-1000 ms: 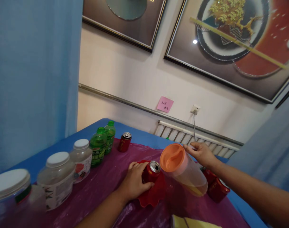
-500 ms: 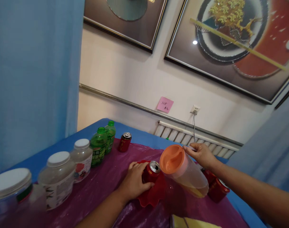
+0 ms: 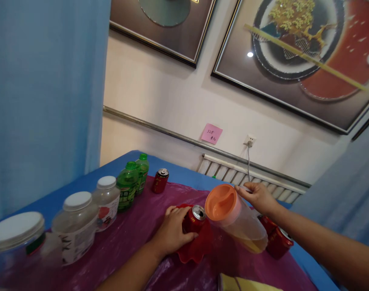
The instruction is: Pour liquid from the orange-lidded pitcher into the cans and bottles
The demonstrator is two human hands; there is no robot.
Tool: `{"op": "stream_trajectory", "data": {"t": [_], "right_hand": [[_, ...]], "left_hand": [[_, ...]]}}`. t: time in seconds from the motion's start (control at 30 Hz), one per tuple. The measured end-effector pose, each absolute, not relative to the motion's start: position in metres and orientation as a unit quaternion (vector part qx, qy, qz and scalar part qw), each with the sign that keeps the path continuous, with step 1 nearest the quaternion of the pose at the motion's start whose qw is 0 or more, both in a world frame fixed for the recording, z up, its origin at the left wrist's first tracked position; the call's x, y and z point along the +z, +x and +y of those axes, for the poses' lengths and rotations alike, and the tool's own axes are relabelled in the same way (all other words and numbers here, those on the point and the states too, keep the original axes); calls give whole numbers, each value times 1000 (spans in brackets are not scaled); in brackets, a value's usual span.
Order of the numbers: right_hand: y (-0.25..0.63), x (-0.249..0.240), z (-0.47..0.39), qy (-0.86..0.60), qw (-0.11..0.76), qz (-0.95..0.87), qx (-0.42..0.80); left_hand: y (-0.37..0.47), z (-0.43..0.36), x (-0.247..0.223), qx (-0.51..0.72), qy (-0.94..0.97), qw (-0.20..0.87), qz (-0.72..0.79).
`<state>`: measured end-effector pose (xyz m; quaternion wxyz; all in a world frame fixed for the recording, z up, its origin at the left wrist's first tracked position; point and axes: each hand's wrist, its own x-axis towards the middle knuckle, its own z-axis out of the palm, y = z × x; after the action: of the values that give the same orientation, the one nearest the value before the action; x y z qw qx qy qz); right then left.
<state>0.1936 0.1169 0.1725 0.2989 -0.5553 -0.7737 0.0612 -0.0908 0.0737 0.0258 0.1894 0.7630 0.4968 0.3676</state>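
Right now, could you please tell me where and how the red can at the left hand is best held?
Probably round the body of the red can, below the rim, coming from the left, as the left hand does. The can stands upright, its top looks open, and the tilted pitcher's orange lid crowds its right side.

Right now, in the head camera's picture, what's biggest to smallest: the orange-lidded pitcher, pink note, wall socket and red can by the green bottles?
1. Orange-lidded pitcher
2. Pink note and that red can: too alike to rank
3. Wall socket
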Motion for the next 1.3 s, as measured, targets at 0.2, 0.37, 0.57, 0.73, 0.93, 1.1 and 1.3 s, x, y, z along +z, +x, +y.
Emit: {"op": "stream_trajectory", "data": {"t": [0.2,0.37,0.57,0.73,0.93,1.1,1.3], "right_hand": [[194,173,115,-561,295,-769,80],[192,173,114,-564,299,-765,92],[193,173,114,-574,290,-760,95],[192,174,113,-574,292,-759,97],[192,176,112,-574,289,-760,93],[193,177,111,-563,296,-766,90],[193,178,111,-560,296,-770,72]], "left_hand": [[-91,73,26,370,763,187,496],[-90,72,27,371,763,183,496],[-90,72,27,366,763,182,502],[-90,73,26,365,762,186,502],[-90,72,27,364,763,188,500],[-90,73,28,364,767,190,493],[-90,73,26,370,762,185,499]]}}
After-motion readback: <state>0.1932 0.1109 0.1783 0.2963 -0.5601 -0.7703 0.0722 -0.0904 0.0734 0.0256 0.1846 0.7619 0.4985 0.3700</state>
